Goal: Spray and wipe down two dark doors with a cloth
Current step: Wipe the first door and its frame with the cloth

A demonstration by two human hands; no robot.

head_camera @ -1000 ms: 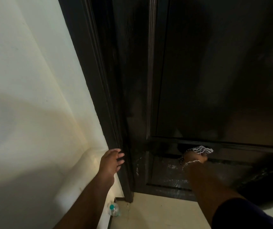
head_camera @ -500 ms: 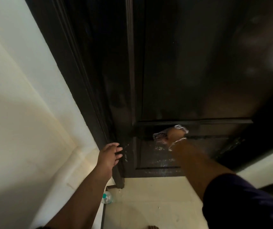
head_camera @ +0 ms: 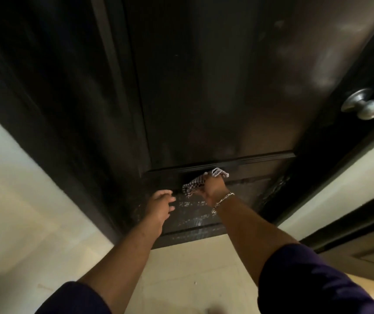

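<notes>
Head view is showing two bare forearms reaching out from dark purple sleeves (head_camera: pixel 312 282) over the pale tiled floor (head_camera: pixel 195 268), both stretching toward the bottom of one dark door (head_camera: pixel 204 87). Nearest of the hands, the left hand (head_camera: pixel 161 206) is lying with loose, relaxed fingers against the door's lower panel, holding nothing. Just beyond it, the right hand (head_camera: pixel 213 186) is gripping one checked cloth (head_camera: pixel 195 184) and pressing it to the door just under the horizontal moulding, near the panel's upper edge. One silver chain bracelet (head_camera: pixel 223 201) is hanging at that wrist. Pale streaks are showing on the lower panel below the cloth. Farther off, near the door's right edge, one round metal knob (head_camera: pixel 365 105) is sticking out. Cream walls (head_camera: pixel 11 177) are flanking the door on both sides. No readable writing is showing anywhere.
</notes>
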